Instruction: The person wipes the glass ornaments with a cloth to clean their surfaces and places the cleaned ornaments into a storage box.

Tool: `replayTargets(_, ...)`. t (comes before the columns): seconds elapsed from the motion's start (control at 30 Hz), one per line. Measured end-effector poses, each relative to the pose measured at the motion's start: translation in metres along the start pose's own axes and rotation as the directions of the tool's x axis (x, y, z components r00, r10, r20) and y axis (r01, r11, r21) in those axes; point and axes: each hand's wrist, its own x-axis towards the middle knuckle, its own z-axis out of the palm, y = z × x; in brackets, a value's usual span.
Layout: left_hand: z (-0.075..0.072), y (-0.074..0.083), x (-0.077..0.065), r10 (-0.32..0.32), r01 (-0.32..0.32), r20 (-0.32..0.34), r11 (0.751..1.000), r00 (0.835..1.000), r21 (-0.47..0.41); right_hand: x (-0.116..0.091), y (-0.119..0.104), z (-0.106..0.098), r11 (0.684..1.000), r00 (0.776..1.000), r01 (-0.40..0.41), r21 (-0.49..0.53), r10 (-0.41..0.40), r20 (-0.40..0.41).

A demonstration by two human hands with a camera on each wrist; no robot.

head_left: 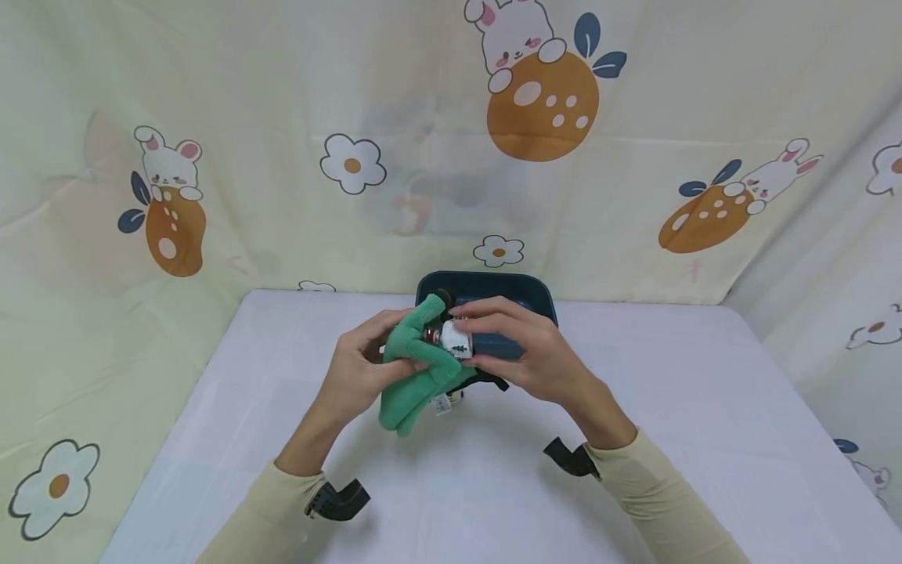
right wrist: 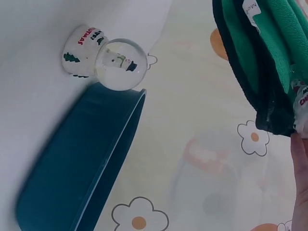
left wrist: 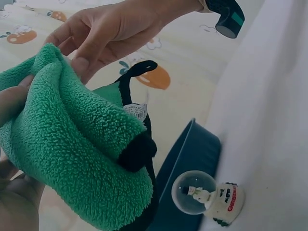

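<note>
A: What are the fingers on?
B: The left hand [head_left: 355, 364] is clamped on the green cloth [left wrist: 82, 144]. The right hand [head_left: 539, 356] pinches a globe [head_left: 457, 341] by its white base, thumb below and fingers above.

A: And how does that globe sit against them?
B: Between the two hands — base at the right fingertips, the other end pointing into the cloth. How much of its glass is covered, I can't tell.

A: Any edges near?
B: The cloth's black trim [left wrist: 137, 153] hangs loose. The bin [right wrist: 72, 151] sits just beyond the hands, its rim crossing behind the right fingers in the head view. A second globe [left wrist: 195, 192] stands upright on the near side, close by the bin; seen from the head it's mostly under the cloth.

A: Room to move?
B: Sideways, plenty — the table [head_left: 669, 392] spreads wide left, right and toward the person. At the back it ends at the patterned drape [head_left: 423, 196], close behind the bin.
</note>
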Motion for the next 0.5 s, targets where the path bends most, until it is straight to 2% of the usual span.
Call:
replayTargets(0.27, 0.0017, 0.0039, 0.0006, -0.068, 0.068, 0.003, 0.998, 0.998, 0.006, 0.003, 0.002, -0.0012, 0.993, 0.993, 0.118, -0.028, -0.117, 0.022)
replayTargets(0.5, 0.0014, 0.0039, -0.0003, -0.079, 0.079, 0.005, 0.997, 0.997, -0.023, 0.0005, 0.0032, 0.0012, 0.988, 0.989, 0.145, -0.056, -0.145, 0.007)
